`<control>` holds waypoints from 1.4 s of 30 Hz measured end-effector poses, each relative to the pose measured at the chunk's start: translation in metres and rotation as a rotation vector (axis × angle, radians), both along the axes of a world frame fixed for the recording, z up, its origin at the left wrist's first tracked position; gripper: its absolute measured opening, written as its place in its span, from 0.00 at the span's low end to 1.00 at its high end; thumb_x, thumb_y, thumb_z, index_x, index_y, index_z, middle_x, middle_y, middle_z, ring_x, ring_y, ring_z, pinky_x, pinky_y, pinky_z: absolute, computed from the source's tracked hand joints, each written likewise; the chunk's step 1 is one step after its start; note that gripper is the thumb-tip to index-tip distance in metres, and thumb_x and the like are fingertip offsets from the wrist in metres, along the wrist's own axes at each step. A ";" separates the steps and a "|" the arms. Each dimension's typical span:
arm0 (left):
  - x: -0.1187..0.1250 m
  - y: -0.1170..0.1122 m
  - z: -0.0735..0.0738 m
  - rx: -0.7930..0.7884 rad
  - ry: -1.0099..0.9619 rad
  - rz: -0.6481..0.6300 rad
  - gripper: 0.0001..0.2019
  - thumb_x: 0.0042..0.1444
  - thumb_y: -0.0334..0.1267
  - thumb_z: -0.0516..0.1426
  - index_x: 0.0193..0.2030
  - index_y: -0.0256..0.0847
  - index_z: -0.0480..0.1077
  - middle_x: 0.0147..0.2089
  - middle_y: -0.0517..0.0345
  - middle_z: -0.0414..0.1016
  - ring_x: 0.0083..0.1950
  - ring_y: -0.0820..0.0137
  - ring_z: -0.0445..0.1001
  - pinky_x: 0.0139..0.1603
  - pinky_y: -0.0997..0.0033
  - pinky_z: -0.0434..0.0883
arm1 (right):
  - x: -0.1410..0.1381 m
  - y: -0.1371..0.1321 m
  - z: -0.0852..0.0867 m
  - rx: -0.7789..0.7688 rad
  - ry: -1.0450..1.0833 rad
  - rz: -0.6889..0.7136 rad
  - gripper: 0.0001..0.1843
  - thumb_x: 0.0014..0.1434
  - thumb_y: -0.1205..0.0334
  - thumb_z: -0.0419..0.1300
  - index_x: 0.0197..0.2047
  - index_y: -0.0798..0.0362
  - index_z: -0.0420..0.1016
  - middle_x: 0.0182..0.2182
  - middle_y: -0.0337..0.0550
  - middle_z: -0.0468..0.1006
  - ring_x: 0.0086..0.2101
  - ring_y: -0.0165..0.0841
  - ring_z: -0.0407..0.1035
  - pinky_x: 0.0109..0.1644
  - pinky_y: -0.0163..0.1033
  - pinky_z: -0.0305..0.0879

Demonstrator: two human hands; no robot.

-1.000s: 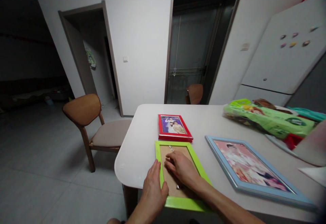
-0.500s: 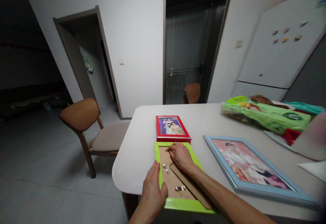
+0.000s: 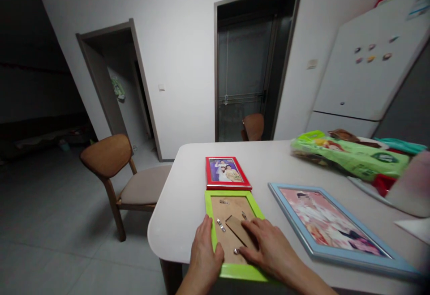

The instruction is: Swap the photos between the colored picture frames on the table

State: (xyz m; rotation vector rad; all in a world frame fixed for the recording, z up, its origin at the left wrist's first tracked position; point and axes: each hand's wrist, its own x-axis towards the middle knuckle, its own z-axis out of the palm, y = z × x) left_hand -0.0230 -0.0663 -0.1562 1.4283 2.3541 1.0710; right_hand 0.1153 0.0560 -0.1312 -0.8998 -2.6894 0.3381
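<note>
A lime-green picture frame [image 3: 242,271] lies face down at the table's near edge, its brown backing board [image 3: 220,210] upward. Several small metal clips [image 3: 221,225] sit on the board, along with a brown stand flap [image 3: 235,227]. My left hand [image 3: 204,250] holds the frame's left side, fingers along the outer edge and thumb on the rim. Across the lower right part lies my right hand [image 3: 268,245], its fingers apart over the flap and right rim. The right thumb touches the lower metal clip [image 3: 236,251]; the hand covers part of the flap.
Just beyond is a red picture frame [image 3: 228,174], face up. A larger light-blue picture frame [image 3: 336,232] lies to the right. Behind it are a green plastic package [image 3: 356,154] and other items. A wooden chair [image 3: 110,165] stands left of the white table [image 3: 178,205].
My right hand has moved from the top clip down toward me, to the lower clip. My left hand keeps its place on the frame's left side. The view has tilted up slightly.
</note>
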 end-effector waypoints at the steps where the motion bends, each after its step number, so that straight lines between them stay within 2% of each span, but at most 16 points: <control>1: 0.000 0.001 0.000 -0.003 0.003 0.002 0.29 0.42 0.29 0.47 0.55 0.22 0.52 0.57 0.43 0.55 0.58 0.66 0.52 0.59 0.70 0.50 | -0.001 -0.001 -0.003 -0.004 0.007 0.004 0.23 0.44 0.53 0.54 0.44 0.51 0.68 0.37 0.48 0.70 0.38 0.39 0.62 0.40 0.40 0.55; 5: 0.001 0.002 -0.001 -0.007 0.009 -0.002 0.29 0.43 0.29 0.48 0.55 0.22 0.52 0.58 0.44 0.55 0.58 0.67 0.53 0.58 0.71 0.50 | -0.007 0.002 -0.004 -0.052 0.041 0.024 0.21 0.45 0.60 0.52 0.44 0.54 0.68 0.36 0.48 0.70 0.38 0.36 0.62 0.41 0.37 0.55; 8: 0.003 0.001 0.001 0.006 -0.034 0.002 0.28 0.45 0.32 0.48 0.55 0.25 0.53 0.57 0.45 0.55 0.58 0.67 0.53 0.58 0.71 0.50 | -0.007 0.009 0.006 -0.072 0.036 0.036 0.17 0.45 0.60 0.51 0.39 0.54 0.71 0.32 0.46 0.70 0.34 0.34 0.63 0.37 0.34 0.55; 11: 0.004 0.003 0.010 0.054 -0.143 0.029 0.26 0.45 0.36 0.51 0.53 0.27 0.57 0.56 0.44 0.57 0.57 0.64 0.55 0.57 0.68 0.52 | -0.006 0.009 0.021 -0.068 0.046 0.039 0.15 0.45 0.59 0.51 0.36 0.53 0.72 0.30 0.45 0.69 0.32 0.32 0.63 0.35 0.33 0.56; 14: 0.002 0.008 0.026 0.219 -0.335 0.048 0.20 0.46 0.38 0.51 0.46 0.32 0.62 0.50 0.45 0.65 0.52 0.63 0.62 0.53 0.66 0.58 | -0.011 -0.003 0.037 -0.067 0.068 0.033 0.16 0.44 0.58 0.53 0.37 0.52 0.72 0.30 0.45 0.69 0.33 0.34 0.63 0.36 0.34 0.57; 17: -0.008 0.009 0.039 0.381 -0.682 0.014 0.13 0.47 0.42 0.51 0.37 0.36 0.63 0.37 0.51 0.73 0.39 0.65 0.71 0.39 0.68 0.67 | -0.018 -0.020 0.049 -0.107 0.126 0.077 0.19 0.45 0.56 0.53 0.41 0.51 0.71 0.33 0.46 0.69 0.36 0.36 0.63 0.39 0.36 0.58; 19: -0.020 0.004 0.043 0.418 -0.865 0.026 0.13 0.45 0.45 0.52 0.34 0.37 0.61 0.30 0.56 0.73 0.31 0.67 0.72 0.31 0.70 0.68 | -0.020 -0.025 0.051 -0.156 0.178 0.136 0.19 0.47 0.54 0.52 0.43 0.50 0.69 0.36 0.46 0.68 0.38 0.35 0.62 0.41 0.36 0.58; 21: -0.034 -0.006 0.043 0.421 -0.911 0.088 0.14 0.44 0.45 0.53 0.34 0.38 0.61 0.27 0.59 0.73 0.27 0.69 0.72 0.27 0.72 0.67 | -0.018 -0.020 0.046 -0.183 0.207 0.150 0.20 0.49 0.54 0.50 0.45 0.51 0.68 0.38 0.46 0.68 0.39 0.35 0.63 0.43 0.36 0.57; 23: -0.050 -0.018 0.039 0.406 -0.885 0.155 0.14 0.43 0.45 0.54 0.34 0.37 0.61 0.26 0.60 0.72 0.26 0.70 0.71 0.26 0.74 0.66 | -0.010 -0.006 0.033 -0.171 0.181 0.076 0.21 0.50 0.56 0.48 0.47 0.53 0.66 0.39 0.49 0.68 0.39 0.35 0.63 0.44 0.37 0.58; 27: -0.078 -0.040 0.026 0.359 -0.813 0.235 0.12 0.44 0.43 0.53 0.32 0.37 0.61 0.24 0.61 0.71 0.25 0.70 0.70 0.26 0.74 0.65 | 0.009 0.028 0.004 -0.066 0.048 -0.160 0.23 0.50 0.56 0.47 0.48 0.59 0.65 0.37 0.52 0.69 0.37 0.38 0.65 0.42 0.40 0.58; 29: -0.087 -0.045 0.020 0.315 -0.764 0.258 0.11 0.45 0.42 0.53 0.32 0.37 0.61 0.23 0.61 0.71 0.25 0.70 0.70 0.26 0.74 0.65 | 0.014 0.038 -0.006 -0.042 -0.003 -0.208 0.25 0.49 0.56 0.47 0.48 0.60 0.64 0.37 0.53 0.70 0.37 0.39 0.65 0.41 0.41 0.58; 33: -0.096 -0.047 0.012 0.201 -0.620 0.276 0.10 0.47 0.40 0.52 0.35 0.37 0.62 0.22 0.61 0.70 0.25 0.69 0.70 0.26 0.74 0.64 | 0.014 0.044 -0.013 -0.054 -0.012 -0.213 0.25 0.48 0.61 0.47 0.50 0.63 0.61 0.39 0.56 0.71 0.38 0.38 0.66 0.41 0.39 0.57; 36: -0.101 -0.048 0.012 0.140 -0.464 0.313 0.18 0.44 0.37 0.54 0.43 0.35 0.60 0.19 0.66 0.66 0.26 0.68 0.69 0.28 0.73 0.63 | 0.011 0.048 -0.011 -0.081 0.012 -0.224 0.25 0.46 0.65 0.47 0.48 0.63 0.62 0.37 0.55 0.72 0.36 0.38 0.67 0.39 0.38 0.58; 39: -0.104 -0.051 0.015 0.034 -0.231 0.355 0.23 0.42 0.35 0.55 0.48 0.35 0.59 0.23 0.63 0.67 0.31 0.65 0.69 0.34 0.70 0.62 | 0.010 0.051 -0.004 -0.200 0.084 -0.268 0.29 0.43 0.65 0.48 0.50 0.64 0.59 0.33 0.53 0.74 0.32 0.37 0.68 0.36 0.38 0.60; 42: -0.096 -0.049 0.020 -0.070 0.081 0.362 0.24 0.44 0.34 0.53 0.50 0.35 0.58 0.40 0.52 0.68 0.43 0.63 0.67 0.43 0.67 0.60 | 0.012 0.048 0.004 -0.558 0.255 -0.275 0.35 0.42 0.66 0.46 0.56 0.62 0.49 0.28 0.48 0.75 0.26 0.34 0.69 0.30 0.36 0.61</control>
